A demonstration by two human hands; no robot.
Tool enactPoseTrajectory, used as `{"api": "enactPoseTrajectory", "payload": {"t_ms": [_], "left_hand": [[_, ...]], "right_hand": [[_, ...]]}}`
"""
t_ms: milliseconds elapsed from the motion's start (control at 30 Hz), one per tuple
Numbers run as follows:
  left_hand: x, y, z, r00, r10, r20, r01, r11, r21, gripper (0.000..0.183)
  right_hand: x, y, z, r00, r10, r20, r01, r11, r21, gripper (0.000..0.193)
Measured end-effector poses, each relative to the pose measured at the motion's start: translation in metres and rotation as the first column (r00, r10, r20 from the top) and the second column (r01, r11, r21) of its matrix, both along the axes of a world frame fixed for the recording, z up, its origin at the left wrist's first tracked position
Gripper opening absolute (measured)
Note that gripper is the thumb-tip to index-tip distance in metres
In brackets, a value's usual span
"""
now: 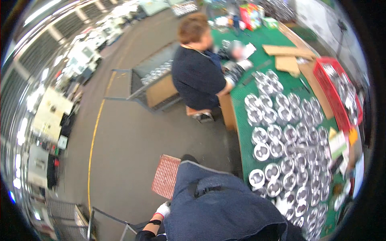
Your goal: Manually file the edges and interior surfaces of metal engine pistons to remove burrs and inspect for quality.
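Note:
My left hand (163,209), in a white glove with a dark band at the wrist, hangs low beside my blue apron (225,205). Its fingers are partly behind the apron, and nothing shows in it. On the right, a blurred white patch among the metal parts looks like my gloved right hand (284,207); its fingers are smeared and its arm is hidden. Around it, many shiny round metal parts (289,180) with openings in their tops stand in rows on the green tabletop (245,138).
A co-worker (197,68) in dark clothes works at the table's far end. A red crate (327,94) of metal parts stands at the right, near cardboard pieces (287,65). On the floor are a red grid mat (166,176) and a metal bin (161,90) holding parts.

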State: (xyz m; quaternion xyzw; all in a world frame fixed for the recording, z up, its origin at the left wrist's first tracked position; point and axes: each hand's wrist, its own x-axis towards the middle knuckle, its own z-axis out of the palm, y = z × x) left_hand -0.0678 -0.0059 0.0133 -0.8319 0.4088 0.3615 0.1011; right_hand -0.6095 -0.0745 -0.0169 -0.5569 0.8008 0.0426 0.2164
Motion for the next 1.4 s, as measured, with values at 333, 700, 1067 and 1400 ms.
{"api": "enactPoseTrajectory", "payload": {"t_ms": [333, 700, 1067, 1400], "left_hand": [[-0.003, -0.051, 0.015, 0.997, 0.023, -0.079, -0.03, 0.996, -0.088, 0.04], [0.01, -0.161, 0.027, 0.98, -0.148, -0.136, 0.135, 0.986, -0.1, 0.038], [-0.068, -0.388, -0.016, 0.691, -0.606, -0.394, 0.59, 0.788, -0.177, 0.033], [-0.219, -0.495, -0.05, -0.264, -0.825, -0.5, 0.95, -0.312, 0.012, 0.038]], "right_hand": [[0.003, -0.006, -0.018, 0.99, -0.116, -0.08, 0.116, 0.993, 0.0, 0.037], [0.006, -0.012, 0.005, 0.991, -0.126, -0.043, 0.129, 0.989, 0.073, 0.039], [0.039, 0.02, 0.064, 0.798, -0.572, 0.191, 0.6, 0.786, -0.151, 0.025], [0.266, 0.01, 0.06, 0.48, -0.825, 0.299, 0.765, 0.56, 0.318, 0.032]]}}
